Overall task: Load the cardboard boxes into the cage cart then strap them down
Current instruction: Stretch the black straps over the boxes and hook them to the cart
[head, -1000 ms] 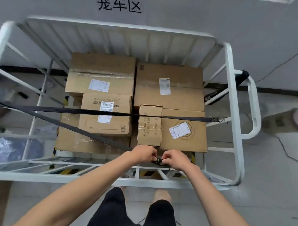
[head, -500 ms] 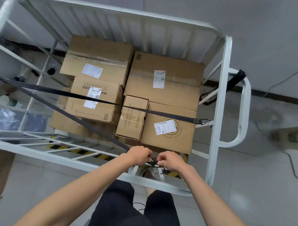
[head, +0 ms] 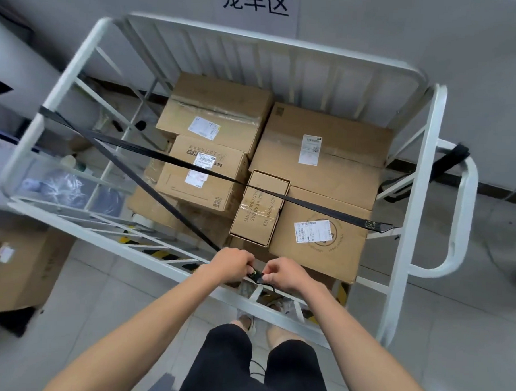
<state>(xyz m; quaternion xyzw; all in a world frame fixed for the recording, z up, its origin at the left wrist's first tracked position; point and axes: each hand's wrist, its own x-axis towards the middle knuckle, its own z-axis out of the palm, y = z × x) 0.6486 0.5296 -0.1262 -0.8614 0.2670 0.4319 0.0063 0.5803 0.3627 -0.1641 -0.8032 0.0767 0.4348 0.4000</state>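
**Black strap end held in both hands at the cart's near rail**

Black webbing is what both hands are on, low centre of the frame. We see the left hand [head: 233,263] curled around the end of the slanting strap [head: 162,201]. The right hand [head: 286,273] is just beside it, pinching a small black fitting [head: 256,276] that sits between the two fists. The hands are close together, almost touching, right above the near rail of the white cage cart [head: 423,179]. We cannot tell whether the fitting is hooked to the rail.

The slanting strap runs up and left to the cart's left corner post. A second one, the cross strap [head: 309,204], leaves the same post and goes over the load to a hook [head: 379,227] caught on a side bar at the right of the frame.

The cardboard boxes [head: 335,157] are all inside the cart, mid-frame, packed side by side and stacked. The cross strap passes over a labelled box [head: 198,175] on the left, a narrow small box [head: 259,207] in the middle and a box with a round print [head: 322,242] on the right. One more box [head: 222,105] sits at the back left, with no strap over it.

Another black strap [head: 450,159] hangs on the cart's push handle [head: 466,204] at the right edge. A loose carton [head: 26,268] stands on the floor outside the cart, lower left. A wall sign [head: 255,1] is at top centre. Black shorts [head: 243,366] show at the bottom.
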